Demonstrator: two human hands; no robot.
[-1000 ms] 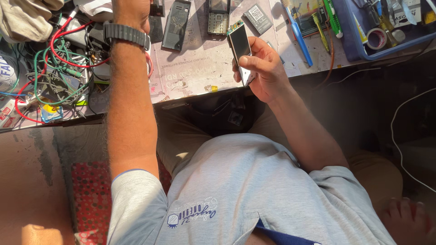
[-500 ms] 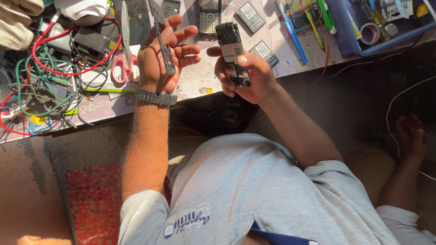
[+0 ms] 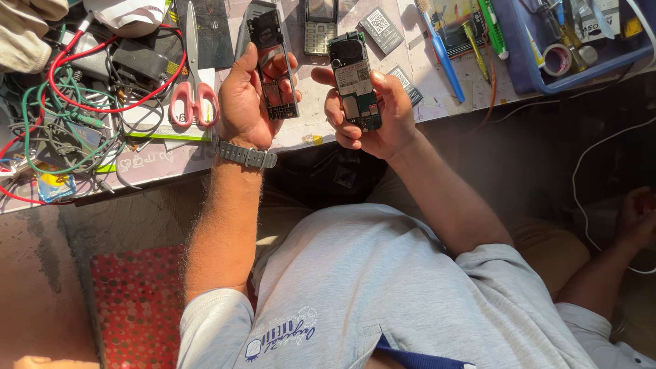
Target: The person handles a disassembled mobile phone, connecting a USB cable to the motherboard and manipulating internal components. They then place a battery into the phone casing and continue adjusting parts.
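While both halves of the phone are up off the table [image 3: 157, 167], I'd call this the inspection step: the thing is split in two and each piece is being looked over.

The left hand [image 3: 247, 102] is curled about halfway around the dark front frame [image 3: 273, 65], thumb on one long edge and fingertips on the other, with the frame upright above the table edge. The right hand [image 3: 379, 119] cups the phone body [image 3: 354, 82], its bare circuit board facing up, and pinches it along the sides. The two pieces are near each other but apart.

My guess is that whatever comes next needs an edges-only grip that keeps skin off the board, and a square line-up if the halves are to meet. Pink-handled scissors [image 3: 193, 82] and a tangle of wires [image 3: 61, 116] sit just left, so there isn't much room to set anything down there.
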